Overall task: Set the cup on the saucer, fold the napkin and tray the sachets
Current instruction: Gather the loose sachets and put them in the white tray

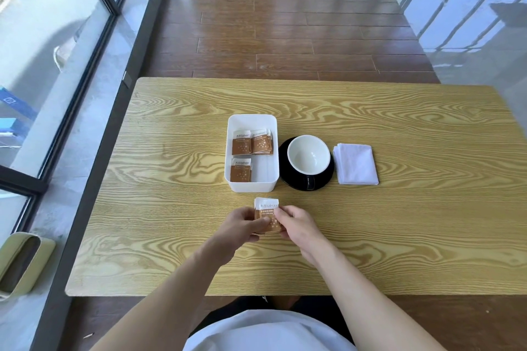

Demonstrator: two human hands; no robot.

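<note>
1. Sachets (267, 216), a small stack of flat paper squares printed brown below a white top band, sit pinched between both hands just above the table (171, 236) at about 6 o'clock from the tray.
2. I see the left hand (242, 224) closed on the stack's left edge, thumb across the front; the right hand (296, 225) grips the right edge with fingertips curled in.
3. I read the tray (252, 120) as smooth white plastic, rectangular with rounded corners and upright walls. Inside, fanned packets (261, 143) lie at its 12 o'clock end and a single packet (241, 170) at 7 o'clock; its 5 o'clock corner is bare.
4. Just beside the tray at 3 o'clock, a glossy round cup (308, 157), white inside, stands on a dark shiny saucer (285, 177), its handle toward 6 o'clock.
5. Further toward 3 o'clock lies the napkin (356, 164), soft white tissue folded into a layered square, apart from the saucer.
6. I note the table's yellow wood-grain laminate with rounded corners; wide bare surface lies at 9 and 3 o'clock, and its near edge runs below my forearms.
</note>
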